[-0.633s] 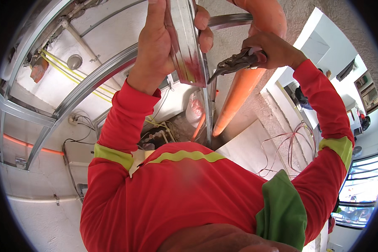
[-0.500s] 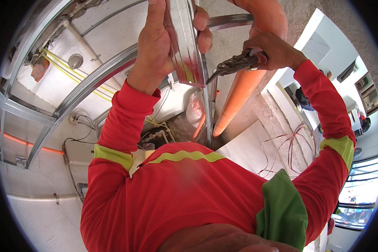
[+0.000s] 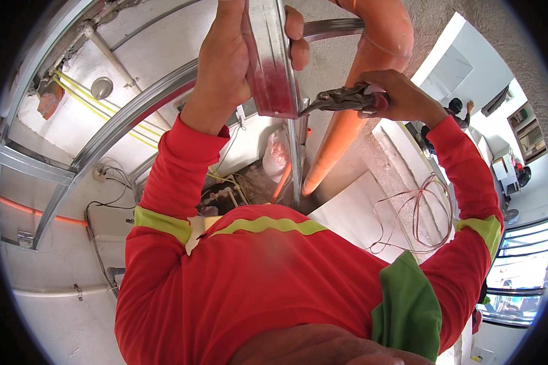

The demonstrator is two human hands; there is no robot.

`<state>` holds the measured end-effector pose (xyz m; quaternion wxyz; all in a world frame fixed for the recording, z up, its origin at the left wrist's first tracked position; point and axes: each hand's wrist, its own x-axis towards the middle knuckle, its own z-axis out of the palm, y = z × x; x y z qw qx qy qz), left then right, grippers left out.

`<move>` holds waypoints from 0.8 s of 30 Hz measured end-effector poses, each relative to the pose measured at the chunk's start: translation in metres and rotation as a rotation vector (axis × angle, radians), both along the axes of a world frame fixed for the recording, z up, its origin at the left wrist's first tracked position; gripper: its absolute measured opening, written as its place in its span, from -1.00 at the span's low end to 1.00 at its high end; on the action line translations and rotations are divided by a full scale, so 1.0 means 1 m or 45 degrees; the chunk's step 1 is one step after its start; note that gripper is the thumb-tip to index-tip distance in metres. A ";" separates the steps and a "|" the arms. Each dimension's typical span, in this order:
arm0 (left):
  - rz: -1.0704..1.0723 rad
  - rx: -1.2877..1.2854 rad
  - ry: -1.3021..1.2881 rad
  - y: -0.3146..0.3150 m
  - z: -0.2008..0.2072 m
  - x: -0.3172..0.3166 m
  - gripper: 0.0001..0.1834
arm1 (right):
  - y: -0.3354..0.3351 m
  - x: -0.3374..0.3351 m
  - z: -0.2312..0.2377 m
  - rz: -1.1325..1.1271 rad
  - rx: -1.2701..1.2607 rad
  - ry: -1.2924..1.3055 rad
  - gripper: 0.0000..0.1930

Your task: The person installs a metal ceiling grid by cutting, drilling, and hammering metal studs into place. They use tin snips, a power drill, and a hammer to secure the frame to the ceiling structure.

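Observation:
My left hand (image 3: 222, 67) is wrapped round a silvery metal channel (image 3: 268, 61), thumb on one side and fingertips on the other. The channel's lower end looks reddish from reflection. My right hand (image 3: 402, 97) grips dark tin snips (image 3: 341, 97) with reddish handles. Their narrow tip is at the channel's lower right corner; whether the jaws have metal between them is too small to tell. Behind that corner a thin upright metal profile (image 3: 296, 164) runs downward.
A thick orange pipe (image 3: 332, 152) with an elbow stands behind my right hand. Curved-looking metal framing (image 3: 134, 115) crosses the left side. Loose reddish cable (image 3: 417, 210) hangs at the right. A white bag (image 3: 276, 155) lies below, and another person (image 3: 458, 109) is far right.
My right hand has come down slightly, and the snips lie more level, their tip still at the channel's corner. My left hand keeps its hold; the view has shifted a little.

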<state>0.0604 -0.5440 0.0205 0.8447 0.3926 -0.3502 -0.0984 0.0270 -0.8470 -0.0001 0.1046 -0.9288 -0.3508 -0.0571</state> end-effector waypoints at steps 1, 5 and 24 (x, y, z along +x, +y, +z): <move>-0.024 -0.018 0.014 0.000 0.001 -0.001 -0.25 | 0.001 -0.003 0.001 -0.002 0.005 -0.030 -0.52; 0.029 0.006 0.047 0.001 0.001 -0.003 -0.29 | 0.004 -0.017 0.010 -0.049 0.106 -0.131 -0.57; -0.001 -0.023 -0.029 -0.001 -0.003 0.012 -0.38 | 0.017 -0.061 0.018 -0.298 0.047 -0.172 -0.48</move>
